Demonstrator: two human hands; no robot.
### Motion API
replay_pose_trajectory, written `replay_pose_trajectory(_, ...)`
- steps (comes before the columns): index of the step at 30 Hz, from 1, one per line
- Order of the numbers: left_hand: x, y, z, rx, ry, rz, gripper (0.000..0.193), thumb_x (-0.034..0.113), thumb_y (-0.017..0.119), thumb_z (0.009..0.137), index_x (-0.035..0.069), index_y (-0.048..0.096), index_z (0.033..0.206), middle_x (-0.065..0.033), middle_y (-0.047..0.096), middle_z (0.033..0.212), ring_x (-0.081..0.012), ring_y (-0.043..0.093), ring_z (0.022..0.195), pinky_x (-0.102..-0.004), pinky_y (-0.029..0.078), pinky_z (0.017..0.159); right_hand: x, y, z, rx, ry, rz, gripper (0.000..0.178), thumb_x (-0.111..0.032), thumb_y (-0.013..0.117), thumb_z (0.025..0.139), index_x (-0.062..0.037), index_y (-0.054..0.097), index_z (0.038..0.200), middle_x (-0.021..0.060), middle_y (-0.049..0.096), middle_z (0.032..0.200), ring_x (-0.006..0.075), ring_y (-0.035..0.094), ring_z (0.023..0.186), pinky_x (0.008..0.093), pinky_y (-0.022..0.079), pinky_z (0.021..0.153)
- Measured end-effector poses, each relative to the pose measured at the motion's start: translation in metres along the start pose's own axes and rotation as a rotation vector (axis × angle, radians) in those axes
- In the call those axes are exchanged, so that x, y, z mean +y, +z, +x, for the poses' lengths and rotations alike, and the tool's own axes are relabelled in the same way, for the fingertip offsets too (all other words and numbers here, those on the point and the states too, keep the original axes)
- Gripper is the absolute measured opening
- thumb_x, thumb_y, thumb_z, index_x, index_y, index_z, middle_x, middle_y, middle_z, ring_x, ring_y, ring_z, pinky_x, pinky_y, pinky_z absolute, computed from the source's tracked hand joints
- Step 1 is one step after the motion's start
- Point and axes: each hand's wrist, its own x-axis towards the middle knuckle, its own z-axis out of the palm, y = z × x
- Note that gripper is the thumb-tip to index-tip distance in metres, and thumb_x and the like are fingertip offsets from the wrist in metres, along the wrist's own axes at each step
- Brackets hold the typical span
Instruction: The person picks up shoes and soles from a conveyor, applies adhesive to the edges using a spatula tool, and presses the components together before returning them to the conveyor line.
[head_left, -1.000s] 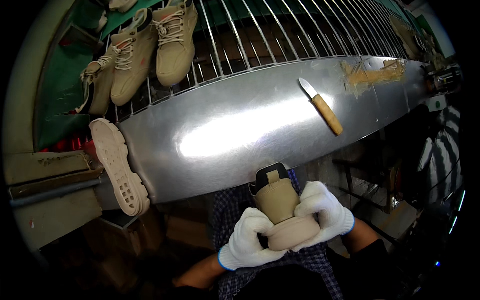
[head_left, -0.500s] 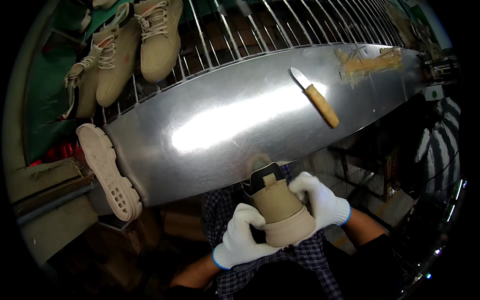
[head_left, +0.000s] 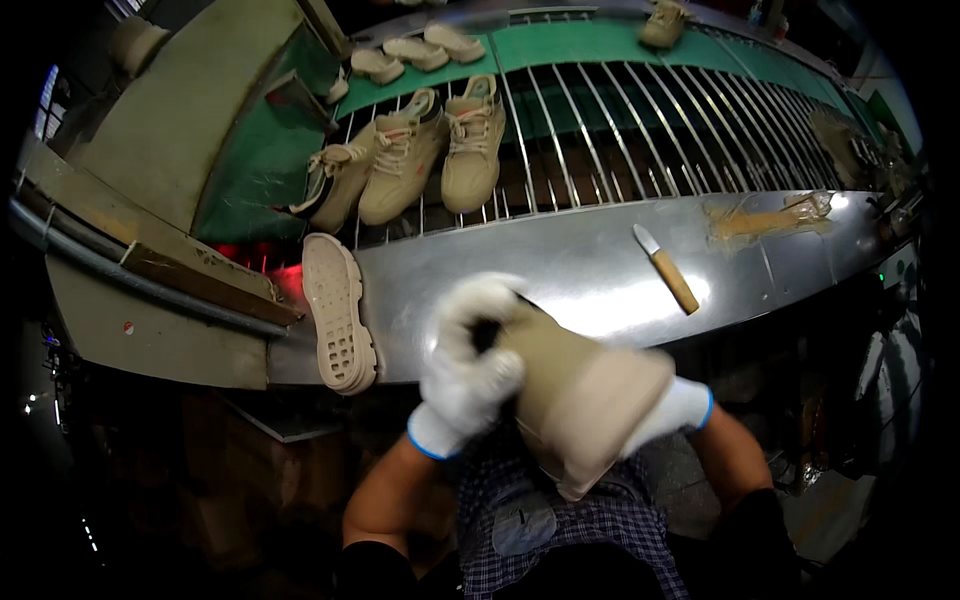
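Observation:
A beige shoe (head_left: 570, 375) with a pale sole is held tilted before my body, blurred by motion. My left hand (head_left: 465, 355), in a white knitted glove, curls its fingers around the shoe's opening. At the sole end is my right hand (head_left: 678, 408), gloved alike, gripping from the far side; its fingers are mostly hidden behind the shoe. On the metal bench lies a knife (head_left: 668, 274) with a wooden handle. A loose beige sole (head_left: 338, 315) rests at the bench's left end, its grid of square hollows showing.
Several laced beige shoes (head_left: 472, 145) stand on a rack of metal bars (head_left: 590, 140) beyond the metal bench (head_left: 530, 255). Farther back, several pale soles (head_left: 415, 53) sit on a green surface. Brown tape (head_left: 765, 222) covers part of the bench at right.
The shoe has turned onto its side and risen, its sole end now toward the right. My left hand has shifted up to its opening. The view has swung leftward and up.

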Motion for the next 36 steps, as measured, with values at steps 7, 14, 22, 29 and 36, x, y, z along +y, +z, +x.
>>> replay_pose_trajectory(7, -0.028, -0.062, 0.003, 0.254, -0.33, 0.395, 0.049, 0.037, 0.074, 0.1, -0.002, 0.068, 0.128, -0.0179, 0.068, 0.131, -0.027, 0.065, 0.119, -0.0384, 0.049, 0.108, -0.028, -0.097, 0.036, 0.853, -0.149, -0.512, 0.053, -0.031, 0.073, 0.099, -0.0009, 0.062, 0.142, 0.0165, 0.071, 0.133, 0.0247, 0.07, 0.118, 0.0367, 0.056, 0.102)
replay_pose_trajectory(14, -0.029, -0.025, -0.056, -0.088, -0.833, 0.496, 0.059, 0.057, 0.07, 0.095, 0.001, 0.077, 0.114, -0.0158, 0.077, 0.097, -0.0277, 0.076, 0.091, -0.0401, 0.058, 0.084, 0.063, -0.108, -0.048, 0.978, 0.374, -1.32, 0.05, -0.034, 0.072, 0.094, -0.0134, 0.061, 0.139, 0.018, 0.065, 0.118, 0.0425, 0.067, 0.108, 0.0535, 0.057, 0.09)
replay_pose_trajectory(22, -0.049, 0.023, -0.061, 0.318, 0.116, 0.794, 0.086, 0.027, 0.094, 0.073, 0.0, 0.051, 0.142, -0.0229, 0.049, 0.143, -0.041, 0.057, 0.125, -0.0475, 0.054, 0.095, 0.06, -0.165, -0.073, 1.109, 0.46, -0.568, 0.036, -0.034, 0.061, 0.105, -0.0105, 0.067, 0.132, 0.0206, 0.075, 0.105, 0.0379, 0.074, 0.094, 0.0462, 0.057, 0.082)
replay_pose_trajectory(29, -0.044, 0.012, 0.022, -0.046, -0.02, 0.905, 0.096, 0.049, 0.086, 0.076, -0.002, 0.048, 0.147, -0.0257, 0.051, 0.148, -0.0444, 0.048, 0.14, -0.0517, 0.044, 0.113, -0.093, -0.052, 0.027, 0.579, 0.323, -1.188, 0.046, -0.047, 0.058, 0.104, -0.0072, 0.065, 0.127, 0.0219, 0.077, 0.097, 0.043, 0.075, 0.087, 0.05, 0.06, 0.081)
replay_pose_trajectory(36, -0.06, -0.023, 0.047, -0.364, -0.459, 0.671, 0.086, 0.057, 0.077, 0.087, 0.01, 0.051, 0.154, -0.0184, 0.064, 0.145, -0.0366, 0.064, 0.131, -0.0442, 0.05, 0.111, -0.119, -0.035, 0.079, 0.344, 0.428, -1.261, 0.044, -0.042, 0.054, 0.103, 0.0007, 0.064, 0.106, 0.0287, 0.074, 0.09, 0.0467, 0.074, 0.085, 0.0541, 0.059, 0.078)
